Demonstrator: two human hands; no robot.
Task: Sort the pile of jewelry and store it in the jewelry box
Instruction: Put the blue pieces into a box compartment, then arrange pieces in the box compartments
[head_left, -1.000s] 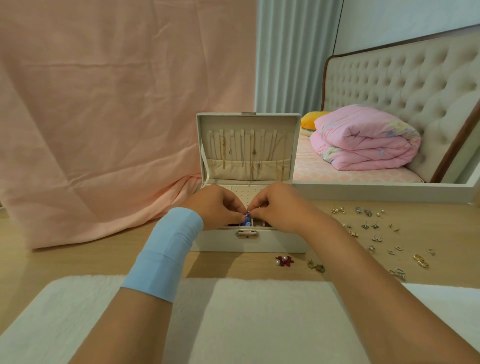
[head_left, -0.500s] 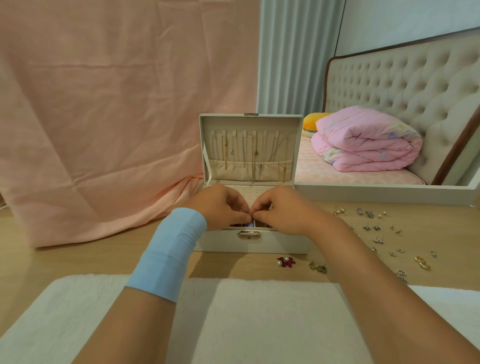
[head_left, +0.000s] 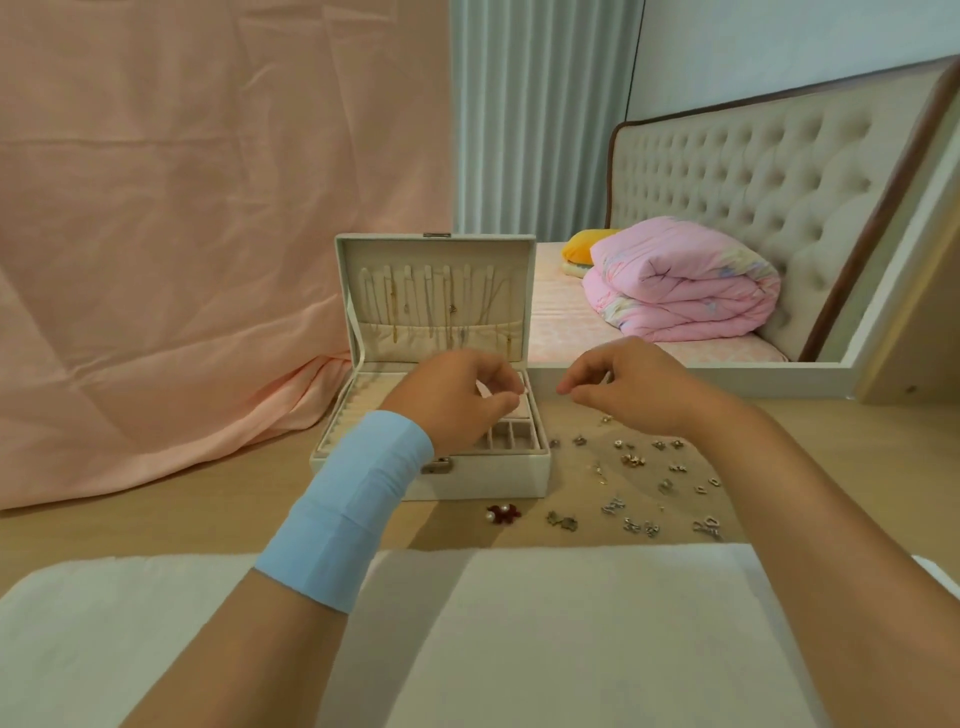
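Several necklaces (head_left: 447, 312) are being kept in the jewelry box (head_left: 488, 480); many earrings (head_left: 631, 460), just below the right hand (head_left: 631, 387), are being left unsorted. Both hands' fingertips are pinched together, the left hand (head_left: 457, 397) over the box; whether anything is held cannot be told.

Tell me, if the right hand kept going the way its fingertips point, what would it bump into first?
Its fingertips point left, so the right hand would probably meet the left hand over the open jewelry box first. Only open air shows between them, though depth is hard to judge.
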